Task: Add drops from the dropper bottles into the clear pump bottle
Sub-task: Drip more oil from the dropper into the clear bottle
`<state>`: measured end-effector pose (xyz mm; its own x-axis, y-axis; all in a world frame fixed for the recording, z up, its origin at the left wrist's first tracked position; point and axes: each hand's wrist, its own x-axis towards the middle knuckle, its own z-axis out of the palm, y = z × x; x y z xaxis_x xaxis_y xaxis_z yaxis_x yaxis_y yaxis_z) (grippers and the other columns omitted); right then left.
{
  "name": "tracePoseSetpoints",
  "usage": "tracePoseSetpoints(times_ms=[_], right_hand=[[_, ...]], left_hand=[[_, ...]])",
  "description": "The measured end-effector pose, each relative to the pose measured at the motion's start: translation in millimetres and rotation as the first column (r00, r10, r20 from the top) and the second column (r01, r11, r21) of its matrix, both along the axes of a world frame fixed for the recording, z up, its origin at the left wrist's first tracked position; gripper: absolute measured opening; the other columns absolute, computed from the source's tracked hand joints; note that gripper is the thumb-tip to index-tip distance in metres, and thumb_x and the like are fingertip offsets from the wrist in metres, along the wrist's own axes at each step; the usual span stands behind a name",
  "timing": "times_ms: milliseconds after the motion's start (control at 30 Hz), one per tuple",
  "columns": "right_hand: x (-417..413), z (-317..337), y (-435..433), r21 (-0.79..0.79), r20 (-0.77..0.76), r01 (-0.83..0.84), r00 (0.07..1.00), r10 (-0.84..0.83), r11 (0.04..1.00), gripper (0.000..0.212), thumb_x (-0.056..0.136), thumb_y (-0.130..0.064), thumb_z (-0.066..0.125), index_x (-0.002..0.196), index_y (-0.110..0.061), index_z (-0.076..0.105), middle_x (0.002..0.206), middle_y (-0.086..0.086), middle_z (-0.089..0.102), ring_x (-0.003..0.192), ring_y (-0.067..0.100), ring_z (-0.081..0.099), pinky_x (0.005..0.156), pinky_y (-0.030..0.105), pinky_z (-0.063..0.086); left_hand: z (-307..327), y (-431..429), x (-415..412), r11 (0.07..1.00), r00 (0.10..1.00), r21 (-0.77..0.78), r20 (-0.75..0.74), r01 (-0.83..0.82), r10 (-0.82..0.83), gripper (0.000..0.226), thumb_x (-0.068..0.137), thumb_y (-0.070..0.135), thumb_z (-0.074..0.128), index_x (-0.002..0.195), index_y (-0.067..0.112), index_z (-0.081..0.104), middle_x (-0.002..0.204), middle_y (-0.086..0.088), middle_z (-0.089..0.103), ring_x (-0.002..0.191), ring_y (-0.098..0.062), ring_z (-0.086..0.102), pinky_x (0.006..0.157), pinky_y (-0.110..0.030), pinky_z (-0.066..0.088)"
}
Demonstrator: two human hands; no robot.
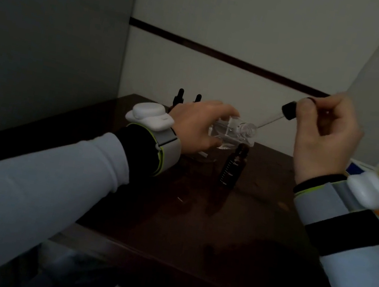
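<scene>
Dark wooden table (195,220) in a dim corner, open amber dropper bottle (232,168) mid-frame, left hand (194,125) curled round the tilted clear pump bottle (233,133), right hand (323,141) pinching a dropper (287,111) at its mouth, two capped dropper bottles (180,97) behind.

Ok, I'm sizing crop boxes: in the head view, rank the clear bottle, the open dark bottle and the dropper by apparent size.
1. Clear bottle, though the left hand covers part of it.
2. Dark bottle, nearer the camera, so the gap is unsure.
3. Dropper, thin, its bulb pinched in the right hand.
</scene>
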<state>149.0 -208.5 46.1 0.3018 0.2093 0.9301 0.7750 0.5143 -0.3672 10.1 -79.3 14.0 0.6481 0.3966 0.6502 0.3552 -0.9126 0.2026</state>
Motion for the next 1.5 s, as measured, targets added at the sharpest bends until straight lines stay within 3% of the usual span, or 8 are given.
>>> tracePoseSetpoints(times_ms=[100,233,467,1000,1267,1500], right_hand=[[-1,-4,4,-0.113,0.05,-0.004,0.999,0.01,0.994,0.023,0.085,-0.021,0.06,0.072,-0.033,0.046,0.064,-0.016,0.049,0.056,-0.004,0.045,0.052,0.009,0.034],[-3,-13,11,-0.277,0.154,0.051,0.988,-0.008,0.959,0.022,0.082,-0.025,0.062,0.066,-0.033,0.049,0.06,-0.012,0.048,0.057,0.002,0.045,0.051,0.016,0.036],[-1,-11,11,-0.264,0.116,0.011,0.993,0.021,0.964,0.02,0.08,-0.025,0.062,0.066,-0.032,0.05,0.056,-0.023,0.05,0.055,0.001,0.043,0.049,0.013,0.033],[-2,-12,11,-0.316,0.112,0.016,0.994,0.02,0.949,0.024,0.08,-0.019,0.063,0.064,-0.029,0.049,0.058,-0.012,0.048,0.055,0.002,0.044,0.052,0.012,0.035],[0,1,2,-0.027,-0.024,0.069,0.997,-0.07,0.997,0.024,0.084,-0.017,0.056,0.071,-0.032,0.043,0.063,-0.015,0.044,0.053,-0.007,0.045,0.053,0.006,0.032],[-1,-3,4,-0.114,0.026,0.046,0.999,-0.044,0.992,0.023,0.081,-0.019,0.057,0.067,-0.03,0.042,0.057,-0.011,0.041,0.047,-0.003,0.041,0.05,0.008,0.03]], left_hand=[[0,-1,0,1.0,0.999,0.008,0.026,0.03,-0.03,0.054,0.079,0.03,0.071,0.129,0.031,0.05,0.12,0.008,0.059,0.109,-0.015,0.057,0.086,-0.038,0.049],[0,-1,-1,0.999,0.998,0.037,0.043,0.038,-0.04,0.052,0.08,0.031,0.071,0.129,0.029,0.05,0.119,0.006,0.059,0.108,-0.016,0.057,0.084,-0.04,0.05],[0,0,0,0.998,0.999,0.047,0.035,0.036,-0.038,0.053,0.08,0.032,0.071,0.128,0.03,0.05,0.12,0.008,0.059,0.107,-0.015,0.057,0.083,-0.039,0.05],[-1,1,0,0.999,1.0,0.032,0.013,0.022,-0.022,0.053,0.08,0.031,0.07,0.129,0.032,0.049,0.12,0.009,0.058,0.107,-0.014,0.057,0.084,-0.039,0.05],[0,2,-1,1.0,1.0,-0.003,-0.025,-0.008,0.008,0.054,0.08,0.029,0.07,0.129,0.033,0.049,0.122,0.008,0.058,0.11,-0.017,0.056,0.087,-0.041,0.049],[-1,1,0,1.0,1.0,-0.008,-0.023,-0.012,0.012,0.054,0.08,0.03,0.07,0.129,0.033,0.049,0.12,0.008,0.058,0.11,-0.018,0.056,0.087,-0.042,0.049]])
